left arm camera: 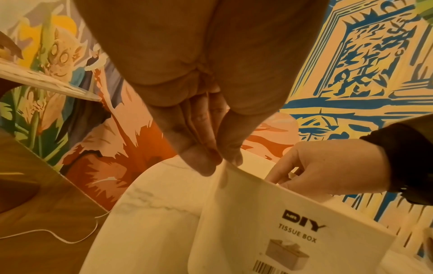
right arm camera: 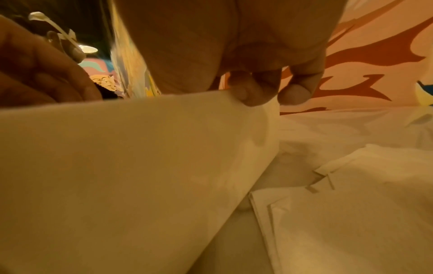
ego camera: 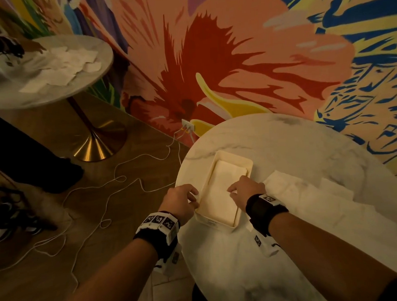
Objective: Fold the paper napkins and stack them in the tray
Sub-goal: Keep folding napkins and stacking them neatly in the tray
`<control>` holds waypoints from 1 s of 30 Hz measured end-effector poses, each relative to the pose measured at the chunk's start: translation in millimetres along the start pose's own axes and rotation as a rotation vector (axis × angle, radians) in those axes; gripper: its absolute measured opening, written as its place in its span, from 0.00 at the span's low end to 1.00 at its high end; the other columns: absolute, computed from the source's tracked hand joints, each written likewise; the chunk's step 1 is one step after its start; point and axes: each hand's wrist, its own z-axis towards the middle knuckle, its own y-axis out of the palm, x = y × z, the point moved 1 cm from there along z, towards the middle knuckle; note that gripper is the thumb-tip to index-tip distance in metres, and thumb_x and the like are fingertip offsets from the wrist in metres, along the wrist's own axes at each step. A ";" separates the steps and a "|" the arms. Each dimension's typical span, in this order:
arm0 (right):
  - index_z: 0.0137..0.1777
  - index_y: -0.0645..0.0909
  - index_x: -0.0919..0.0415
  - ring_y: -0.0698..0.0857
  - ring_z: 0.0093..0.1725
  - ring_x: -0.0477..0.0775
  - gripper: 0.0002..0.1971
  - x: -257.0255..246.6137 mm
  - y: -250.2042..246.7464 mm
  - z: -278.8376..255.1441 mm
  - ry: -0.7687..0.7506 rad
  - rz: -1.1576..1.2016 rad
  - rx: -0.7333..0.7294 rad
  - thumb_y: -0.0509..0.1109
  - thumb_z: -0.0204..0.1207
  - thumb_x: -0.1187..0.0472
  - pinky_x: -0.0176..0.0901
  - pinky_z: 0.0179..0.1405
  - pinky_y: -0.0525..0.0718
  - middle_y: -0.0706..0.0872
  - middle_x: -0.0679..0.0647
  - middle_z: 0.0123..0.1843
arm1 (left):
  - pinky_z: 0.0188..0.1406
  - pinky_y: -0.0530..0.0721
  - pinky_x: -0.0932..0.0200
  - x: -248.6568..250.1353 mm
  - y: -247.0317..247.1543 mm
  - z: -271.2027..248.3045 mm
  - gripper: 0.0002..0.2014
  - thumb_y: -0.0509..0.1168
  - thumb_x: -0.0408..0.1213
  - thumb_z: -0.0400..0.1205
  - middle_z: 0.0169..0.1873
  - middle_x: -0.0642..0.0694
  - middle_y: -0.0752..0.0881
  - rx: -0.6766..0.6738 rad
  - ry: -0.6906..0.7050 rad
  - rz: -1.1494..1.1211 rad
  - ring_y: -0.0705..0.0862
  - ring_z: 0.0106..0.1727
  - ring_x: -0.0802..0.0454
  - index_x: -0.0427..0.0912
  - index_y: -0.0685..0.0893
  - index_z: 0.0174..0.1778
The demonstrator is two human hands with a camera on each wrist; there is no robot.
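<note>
A white tray (ego camera: pixel 232 154) sits at the left of the round marble table (ego camera: pixel 285 140), labelled "TISSUE BOX" on its near end wall (left arm camera: pixel 269 213). A folded napkin (ego camera: pixel 221 190) lies flat inside it. My left hand (ego camera: pixel 193 198) pinches the tray's left rim, thumb and fingers meeting on the wall (left arm camera: pixel 218 163). My right hand (ego camera: pixel 236 190) straddles the right rim with fingers curled over its edge (right arm camera: pixel 257 96), seemingly gripping it. Loose unfolded napkins (ego camera: pixel 307 190) lie on the table just right of the tray (right arm camera: pixel 117 166).
A second round table (ego camera: pixel 90 71) at the far left holds scattered napkins, with another person's arm (ego camera: pixel 0 46) over it. White cables (ego camera: pixel 125 178) trail across the wooden floor. A painted wall (ego camera: pixel 233 55) stands close behind my table.
</note>
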 end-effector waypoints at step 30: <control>0.68 0.81 0.52 0.79 0.52 0.48 0.15 108.4 -2.8 -52.2 -0.032 0.512 0.396 0.64 0.83 0.55 0.34 0.53 0.72 0.77 0.47 0.52 | 0.48 0.79 0.66 85.6 42.8 -16.4 0.11 0.69 0.42 0.82 0.48 0.59 0.82 0.125 0.399 0.001 0.80 0.45 0.61 0.57 0.83 0.59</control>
